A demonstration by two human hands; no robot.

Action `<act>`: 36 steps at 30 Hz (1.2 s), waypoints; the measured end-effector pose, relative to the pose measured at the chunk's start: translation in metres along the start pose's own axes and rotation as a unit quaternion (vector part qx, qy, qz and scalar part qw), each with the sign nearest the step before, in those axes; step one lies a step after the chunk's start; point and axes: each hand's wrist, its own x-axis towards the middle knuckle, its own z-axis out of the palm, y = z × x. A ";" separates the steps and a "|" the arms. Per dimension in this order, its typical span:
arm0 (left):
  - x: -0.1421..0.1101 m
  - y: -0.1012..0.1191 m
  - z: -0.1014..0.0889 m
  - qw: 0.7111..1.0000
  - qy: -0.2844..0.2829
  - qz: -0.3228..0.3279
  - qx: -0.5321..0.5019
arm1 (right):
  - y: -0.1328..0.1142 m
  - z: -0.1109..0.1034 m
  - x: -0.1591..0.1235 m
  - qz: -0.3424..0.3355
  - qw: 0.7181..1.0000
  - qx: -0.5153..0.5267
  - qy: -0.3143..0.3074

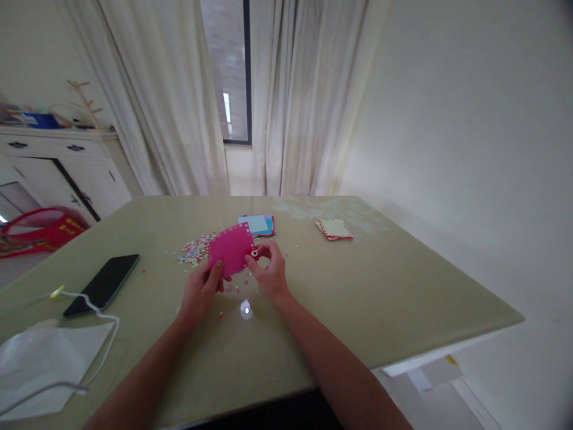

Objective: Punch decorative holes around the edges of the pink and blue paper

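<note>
A bright pink card (231, 249) with small holes along its top and right edges is tilted up above the table. My left hand (201, 289) grips its lower left edge, thumb on the front face. At the card's right edge my right hand (271, 272) is closed, thumb and finger pinching a small red hole punch (255, 254) with a white round spot. Most of the punch is hidden by my fingers. Behind the card lies a heap of coloured paper bits (194, 249), and pink bits (230, 289) are scattered beneath it. A small clear, shiny object (246, 309) stands between my forearms.
A stack of blue and pink cards (256, 224) lies beyond the pink card. Farther right is a stack of cream and red cards (335, 229) with punched edges. A black phone (104, 284), a white cable (117, 334) and white paper (49, 364) occupy the table's left side.
</note>
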 end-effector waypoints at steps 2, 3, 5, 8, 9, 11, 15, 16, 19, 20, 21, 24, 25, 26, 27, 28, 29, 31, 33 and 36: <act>0.009 0.005 -0.002 1.000 0.011 -0.007 -0.015 | 0.000 -0.007 0.012 0.028 0.999 0.026 -0.009; 0.015 0.008 -0.002 1.000 0.014 -0.010 -0.025 | 0.001 -0.012 0.019 0.040 0.998 0.036 -0.012; 0.027 0.016 0.001 0.999 0.004 -0.017 -0.047 | 0.002 -0.024 0.031 0.059 0.997 0.050 -0.016; 0.037 0.021 0.012 0.997 -0.003 -0.035 -0.073 | 0.005 -0.043 0.037 0.073 0.995 0.061 -0.024; 0.037 0.021 0.016 0.996 -0.002 -0.044 -0.080 | 0.007 -0.048 0.036 0.076 0.995 0.064 -0.026; 0.032 0.016 0.023 0.993 0.000 -0.064 -0.098 | 0.011 -0.057 0.028 0.081 0.994 0.068 -0.022; 0.015 0.005 0.029 0.983 0.002 -0.128 -0.128 | 0.015 -0.065 0.007 0.119 0.991 0.065 0.011; 0.012 0.005 0.029 0.978 -0.006 -0.151 -0.146 | 0.014 -0.065 0.003 0.123 0.990 0.060 0.016; 0.010 0.008 0.026 0.969 0.007 -0.182 -0.169 | 0.007 -0.065 -0.002 0.105 0.994 0.032 0.018; 0.011 0.010 0.025 0.967 0.014 -0.188 -0.169 | 0.004 -0.064 -0.003 0.096 0.995 0.018 0.015; 0.011 0.013 0.025 0.966 0.016 -0.197 -0.167 | 0.001 -0.064 -0.004 0.089 0.996 0.002 0.010; 0.009 0.020 0.022 0.963 0.015 -0.217 -0.158 | -0.007 -0.063 -0.008 0.064 0.997 -0.043 -0.003; 0.007 0.023 0.022 0.965 0.016 -0.215 -0.151 | -0.008 -0.064 -0.010 0.057 0.997 -0.055 -0.006; 0.006 0.025 0.022 0.966 0.015 -0.215 -0.145 | -0.009 -0.064 -0.011 0.052 0.997 -0.065 -0.008; 0.004 0.027 0.022 0.967 0.013 -0.214 -0.140 | -0.009 -0.064 -0.013 0.051 0.996 -0.072 -0.010; 0.003 0.029 0.023 0.967 0.009 -0.212 -0.139 | -0.010 -0.064 -0.014 0.051 0.996 -0.078 -0.011; 0.002 0.030 0.024 0.967 0.004 -0.214 -0.138 | -0.010 -0.064 -0.014 0.053 0.995 -0.081 -0.013; 0.001 0.029 0.027 0.967 -0.005 -0.216 -0.136 | -0.010 -0.065 -0.015 0.056 0.995 -0.087 -0.015; 0.000 0.026 0.028 0.969 -0.010 -0.209 -0.132 | -0.010 -0.065 -0.014 0.057 0.994 -0.092 -0.015; -0.001 0.022 0.029 0.973 -0.022 -0.191 -0.124 | -0.010 -0.064 -0.014 0.061 0.993 -0.098 -0.013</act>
